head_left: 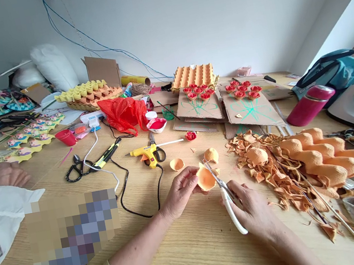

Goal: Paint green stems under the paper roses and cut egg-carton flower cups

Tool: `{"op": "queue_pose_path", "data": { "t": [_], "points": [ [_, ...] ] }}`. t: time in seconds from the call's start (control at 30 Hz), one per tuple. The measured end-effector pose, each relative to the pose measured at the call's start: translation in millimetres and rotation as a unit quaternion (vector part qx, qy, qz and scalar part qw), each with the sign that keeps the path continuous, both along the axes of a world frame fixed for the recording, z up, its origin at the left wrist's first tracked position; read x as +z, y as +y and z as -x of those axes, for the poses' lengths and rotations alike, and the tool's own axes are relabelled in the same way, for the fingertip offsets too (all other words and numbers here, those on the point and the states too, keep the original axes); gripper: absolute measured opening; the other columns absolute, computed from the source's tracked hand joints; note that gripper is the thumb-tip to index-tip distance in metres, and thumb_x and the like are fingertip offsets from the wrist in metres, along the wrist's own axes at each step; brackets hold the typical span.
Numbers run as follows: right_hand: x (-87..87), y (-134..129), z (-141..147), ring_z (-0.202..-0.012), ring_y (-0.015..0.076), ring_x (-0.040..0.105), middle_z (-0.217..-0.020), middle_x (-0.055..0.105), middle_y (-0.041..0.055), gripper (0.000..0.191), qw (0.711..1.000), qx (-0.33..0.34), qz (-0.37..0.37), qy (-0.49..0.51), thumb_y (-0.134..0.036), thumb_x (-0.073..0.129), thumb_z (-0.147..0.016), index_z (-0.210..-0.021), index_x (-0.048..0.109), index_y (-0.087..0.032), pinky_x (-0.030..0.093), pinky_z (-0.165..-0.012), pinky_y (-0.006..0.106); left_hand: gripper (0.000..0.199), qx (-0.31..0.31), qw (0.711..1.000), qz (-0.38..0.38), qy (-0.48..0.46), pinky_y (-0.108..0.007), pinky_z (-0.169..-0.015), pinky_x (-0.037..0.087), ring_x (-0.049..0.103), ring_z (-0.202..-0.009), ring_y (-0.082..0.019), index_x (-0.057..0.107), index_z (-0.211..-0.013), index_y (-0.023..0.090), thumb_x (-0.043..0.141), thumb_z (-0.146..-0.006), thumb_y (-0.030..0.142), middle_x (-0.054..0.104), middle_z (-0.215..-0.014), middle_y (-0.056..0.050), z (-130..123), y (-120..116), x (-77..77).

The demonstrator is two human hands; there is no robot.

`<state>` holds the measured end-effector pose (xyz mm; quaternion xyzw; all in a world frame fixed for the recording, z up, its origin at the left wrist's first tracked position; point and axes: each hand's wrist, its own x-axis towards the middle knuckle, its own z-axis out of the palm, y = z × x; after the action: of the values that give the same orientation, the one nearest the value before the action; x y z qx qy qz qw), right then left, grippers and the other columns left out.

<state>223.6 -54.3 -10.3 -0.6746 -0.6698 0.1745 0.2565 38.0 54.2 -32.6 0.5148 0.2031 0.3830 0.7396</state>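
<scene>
My left hand (183,189) pinches an orange egg-carton cup (206,179) by its left side, its hollow facing up toward me. My right hand (250,211) is wrapped round white-handled scissors (229,207), whose blades reach up to the cup's right rim. Just behind, a second cup (211,155) rests dome-up, and a third cup (177,164) lies to the left with its hollow showing. Torn orange scraps (285,182) are heaped to the right. Behind the cups sits one small red flower (190,135).
A yellow glue gun (147,154) with a black cord lies left of the cups. Cardboard sheets (252,112) bear red flowers. An orange egg carton (325,156) and a pink bottle (311,104) stand right. Another person's hands (9,175) are at far left.
</scene>
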Motion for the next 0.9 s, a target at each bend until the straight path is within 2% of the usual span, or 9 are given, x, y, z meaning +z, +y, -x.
{"op": "queue_pose_path", "data": {
  "t": [0.1, 0.2, 0.27, 0.4, 0.63, 0.9],
  "points": [
    [-2.8, 0.1, 0.1, -0.057, 0.0168, 0.048, -0.059, 0.051, -0.002, 0.033, 1.0, -0.024, -0.001, 0.003, -0.048, 0.046, -0.094, -0.072, 0.037, -0.025, 0.034, -0.054, 0.026, 0.045, 0.001, 1.0, -0.012, 0.01, -0.032, -0.075, 0.054, 0.066, -0.082, -0.02, 0.066, -0.11, 0.017, 0.074, -0.081, 0.051, 0.069, -0.1, -0.009, -1.4, 0.5, 0.4],
    [-4.5, 0.5, 0.4, -0.057, 0.0165, 0.047, -0.058, 0.049, -0.0022, 0.034, 0.999, -0.034, 0.001, 0.004, -0.048, 0.045, -0.094, -0.071, 0.037, -0.025, 0.032, -0.054, 0.026, 0.056, 0.001, 1.0, -0.018, 0.01, -0.032, -0.083, 0.053, 0.067, -0.095, -0.021, 0.06, -0.115, 0.02, 0.087, -0.07, 0.039, 0.065, -0.11, -0.008, -3.1, -1.3, 2.0],
    [-4.8, 0.7, 0.6, -0.058, 0.0166, 0.047, -0.058, 0.049, -0.0021, 0.034, 0.999, -0.033, 0.005, 0.004, -0.049, 0.046, -0.094, -0.07, 0.036, -0.025, 0.032, -0.055, 0.026, 0.056, 0.016, 1.0, -0.021, 0.009, -0.032, -0.086, 0.052, 0.066, -0.1, -0.021, 0.057, -0.111, 0.022, 0.089, -0.067, 0.031, 0.061, -0.112, -0.006, -4.1, -3.0, 3.0],
    [-3.9, 0.5, 0.4, -0.059, 0.0165, 0.045, -0.059, 0.048, -0.0021, 0.035, 0.999, -0.034, 0.019, 0.012, -0.05, 0.046, -0.093, -0.071, 0.037, -0.025, 0.031, -0.055, 0.026, 0.048, 0.03, 0.999, -0.032, 0.024, -0.031, -0.086, 0.053, 0.065, -0.097, -0.019, 0.054, -0.106, 0.021, 0.086, -0.072, 0.031, 0.059, -0.109, -0.005, -4.4, -4.8, 5.1],
    [-2.0, 1.1, 0.0, -0.059, 0.0144, 0.041, -0.06, 0.045, -0.0038, 0.034, 0.997, -0.03, 0.038, 0.054, -0.048, 0.045, -0.094, -0.071, 0.038, -0.024, 0.029, -0.055, 0.026, 0.046, 0.031, 0.998, -0.04, 0.041, -0.032, -0.088, 0.053, 0.065, -0.1, -0.021, 0.055, -0.108, 0.02, 0.083, -0.075, 0.036, 0.062, -0.111, -0.007, -3.4, -4.2, 8.1],
    [1.0, 1.2, 0.0, -0.061, 0.0126, 0.038, -0.065, 0.042, -0.005, 0.035, 0.976, 0.012, 0.083, 0.2, -0.05, 0.045, -0.095, -0.074, 0.045, -0.022, 0.032, -0.055, 0.025, 0.044, 0.028, 0.997, -0.06, 0.041, -0.033, -0.089, 0.053, 0.065, -0.105, -0.022, 0.054, -0.11, 0.02, 0.079, -0.078, 0.035, 0.063, -0.115, -0.008, -3.4, -4.5, 8.3]
  ]
}}
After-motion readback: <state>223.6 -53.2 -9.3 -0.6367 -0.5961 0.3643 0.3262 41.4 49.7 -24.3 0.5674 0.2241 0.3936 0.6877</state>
